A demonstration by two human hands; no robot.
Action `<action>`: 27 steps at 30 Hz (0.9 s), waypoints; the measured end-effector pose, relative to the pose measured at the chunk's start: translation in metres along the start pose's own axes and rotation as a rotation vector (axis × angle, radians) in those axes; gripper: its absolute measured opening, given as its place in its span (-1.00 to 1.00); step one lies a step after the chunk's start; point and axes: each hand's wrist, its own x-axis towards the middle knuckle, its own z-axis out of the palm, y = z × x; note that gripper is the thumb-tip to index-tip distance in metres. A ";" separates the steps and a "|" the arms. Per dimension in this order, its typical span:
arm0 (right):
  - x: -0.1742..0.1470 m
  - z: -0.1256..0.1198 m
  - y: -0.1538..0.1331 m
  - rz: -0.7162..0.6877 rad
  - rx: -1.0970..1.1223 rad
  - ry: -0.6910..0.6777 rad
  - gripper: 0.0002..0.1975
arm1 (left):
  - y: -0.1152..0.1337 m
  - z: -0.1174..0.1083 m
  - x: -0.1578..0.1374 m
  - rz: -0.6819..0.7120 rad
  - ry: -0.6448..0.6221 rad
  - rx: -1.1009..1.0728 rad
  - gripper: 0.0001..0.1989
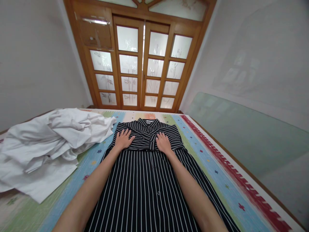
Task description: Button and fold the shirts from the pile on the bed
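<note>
A black shirt with white stripes lies front side up, its collar at the far end and its buttons running down the middle. Both sleeves are folded across the chest, crossing near the centre. My left hand rests flat on the folded sleeve at the left, fingers spread. On the right, my right hand lies flat on the other sleeve near its cuff, its fingers stretched out. Neither hand grips the cloth. The shirt's lower hem is outside the view.
A crumpled white cloth is heaped at the left on the colourful patterned bed cover. Beyond the far edge stand wooden doors with frosted panes. Walls rise on both sides, the right one with a pale green panel.
</note>
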 end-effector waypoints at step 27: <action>0.006 -0.022 0.070 0.371 -0.081 -0.033 -0.12 | -0.011 -0.011 0.000 -0.094 -0.057 0.102 -0.25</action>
